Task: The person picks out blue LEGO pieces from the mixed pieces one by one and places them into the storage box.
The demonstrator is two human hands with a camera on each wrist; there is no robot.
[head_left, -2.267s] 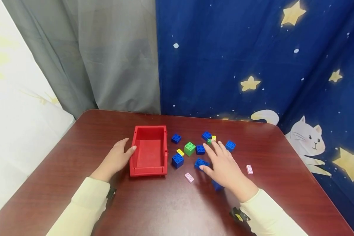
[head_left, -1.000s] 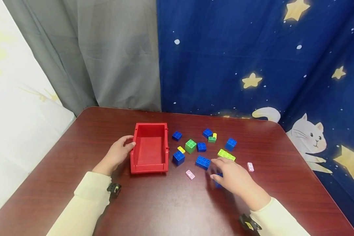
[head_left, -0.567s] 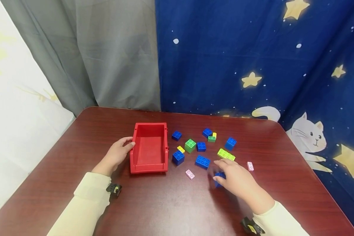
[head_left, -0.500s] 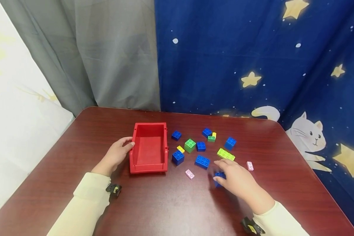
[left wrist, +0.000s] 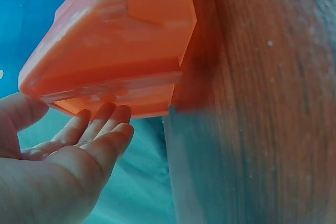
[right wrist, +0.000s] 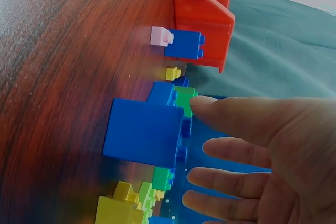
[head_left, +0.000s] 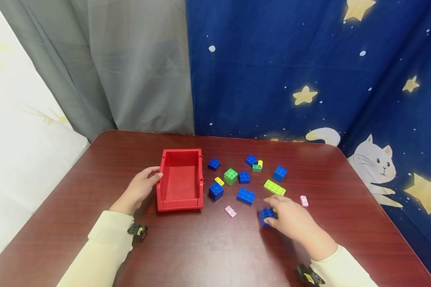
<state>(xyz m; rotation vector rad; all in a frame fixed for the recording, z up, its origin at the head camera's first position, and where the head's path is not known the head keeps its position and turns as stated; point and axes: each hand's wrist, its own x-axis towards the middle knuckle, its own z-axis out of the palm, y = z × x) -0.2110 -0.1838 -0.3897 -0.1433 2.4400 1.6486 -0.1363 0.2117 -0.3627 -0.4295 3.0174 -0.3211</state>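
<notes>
Nearest me in the head view, a black device (head_left: 309, 275) shows at each wrist, by pale sleeves (head_left: 105, 245), over the bare front of the dark red table (head_left: 208, 259). Then the tall blue brick (head_left: 264, 218): on the table, studs up, at the front right of the scatter. Between it and the red bin (head_left: 180, 205) I log a pink brick (head_left: 230, 211), a long blue brick (head_left: 246, 196) and a blue cube (head_left: 216, 191) near the bin's right wall. Farther back lie a lime brick (head_left: 274, 187), a green brick (head_left: 230, 177) and a small green piece (head_left: 256, 168). Behind the table hang a grey curtain (head_left: 143, 67) and a navy curtain (head_left: 258, 59) with stars.

Right hand (head_left: 291, 217): wide open, fingers nearly straight, poised around the tall blue brick and gripping nothing that I can see; whether the thumb touches it, I cannot tell. Left hand (head_left: 138, 191): relaxed and part open, thumb at the bin's left rim, fingers by the outer wall, not wrapped round it.

My right wrist view shows a yellow block (right wrist: 119, 211) beside the tall blue brick, mostly hidden by the hand from above. The left wrist view gives me the fingertips below the bin's edge, out of sight in the head view.
</notes>
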